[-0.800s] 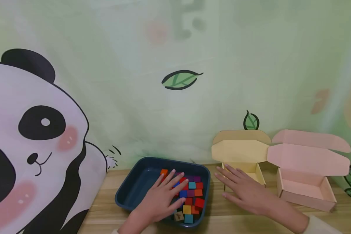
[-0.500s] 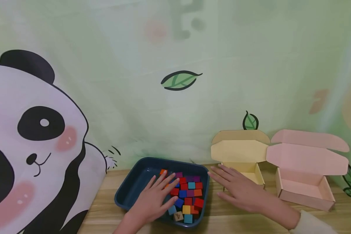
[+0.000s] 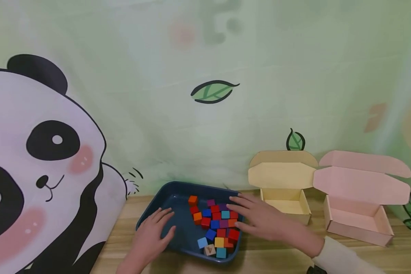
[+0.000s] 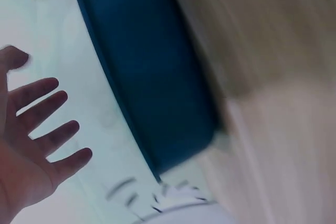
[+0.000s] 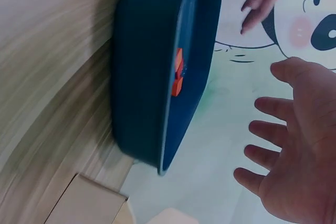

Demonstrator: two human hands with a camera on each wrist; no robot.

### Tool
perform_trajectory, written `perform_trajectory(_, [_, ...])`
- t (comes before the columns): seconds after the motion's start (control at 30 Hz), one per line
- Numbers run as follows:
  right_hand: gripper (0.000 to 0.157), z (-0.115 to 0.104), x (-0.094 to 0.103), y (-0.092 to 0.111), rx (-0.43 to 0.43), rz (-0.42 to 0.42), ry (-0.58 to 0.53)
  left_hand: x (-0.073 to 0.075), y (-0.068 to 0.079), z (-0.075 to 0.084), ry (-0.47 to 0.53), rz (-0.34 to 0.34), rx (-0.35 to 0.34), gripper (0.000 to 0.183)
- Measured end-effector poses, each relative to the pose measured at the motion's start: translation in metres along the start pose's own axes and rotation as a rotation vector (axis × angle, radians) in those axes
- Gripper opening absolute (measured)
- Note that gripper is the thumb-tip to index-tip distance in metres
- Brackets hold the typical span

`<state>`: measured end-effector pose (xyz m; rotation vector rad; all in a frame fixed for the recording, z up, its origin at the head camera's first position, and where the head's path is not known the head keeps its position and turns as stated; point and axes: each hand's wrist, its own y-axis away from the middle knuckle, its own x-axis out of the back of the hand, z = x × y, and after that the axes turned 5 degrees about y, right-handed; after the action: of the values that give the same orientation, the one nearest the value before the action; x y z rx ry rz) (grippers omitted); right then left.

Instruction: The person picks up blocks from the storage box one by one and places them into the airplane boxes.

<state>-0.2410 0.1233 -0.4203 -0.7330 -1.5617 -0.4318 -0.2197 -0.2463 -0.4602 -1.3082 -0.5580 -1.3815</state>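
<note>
A dark blue plastic bin (image 3: 179, 232) stands on the wooden table, holding several small coloured cubes, mostly gathered in its right half. Among them are an orange cube (image 3: 193, 200), a yellow cube (image 3: 219, 242) and a plain wooden cube with a letter (image 3: 209, 250). My left hand (image 3: 150, 236) is over the bin's left side, fingers spread and holding nothing. Over the right rim reaches my right hand (image 3: 262, 215), its fingers extended and spread. Both wrist views show the left hand (image 4: 37, 129) and right hand (image 5: 294, 140) higher than the bin's rim, palms bare.
To the right of the bin, a yellow cardboard box (image 3: 303, 217) has its lid raised. Beside it a larger pink box (image 3: 359, 232) also stands with its lid up. Behind the table hangs a green backdrop (image 3: 150, 114) printed with a panda and leaves.
My left hand has moved left, off the cubes and toward the bin's left side. The right hand has shifted left from in front of the yellow box to the bin's right rim.
</note>
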Motion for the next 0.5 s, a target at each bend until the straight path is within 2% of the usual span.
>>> perform_trajectory(0.07, [0.055,-0.003,0.0,-0.008,0.005,-0.013,-0.011,0.001,0.005,-0.01,0.017,0.089,-0.001,0.03])
perform_trajectory(0.13, [0.055,-0.005,0.0,-0.017,-0.001,-0.034,-0.014,0.002,0.011,-0.019,0.046,0.156,0.036,0.023])
perform_trajectory(0.27, [0.051,-0.01,-0.003,-0.035,0.005,-0.046,0.0,0.006,0.027,-0.034,0.092,0.223,0.282,0.023])
perform_trajectory(0.37, [0.047,-0.013,-0.003,-0.047,0.023,-0.053,0.008,0.007,0.041,-0.045,0.146,0.31,0.473,0.027])
perform_trajectory(0.43, [0.042,-0.016,-0.003,-0.054,0.05,-0.057,0.006,0.005,0.048,-0.053,0.215,0.361,0.58,0.03])
perform_trajectory(0.5, [0.039,-0.019,-0.003,-0.062,0.073,-0.064,0.002,0.002,0.053,-0.061,0.292,0.378,0.659,0.034])
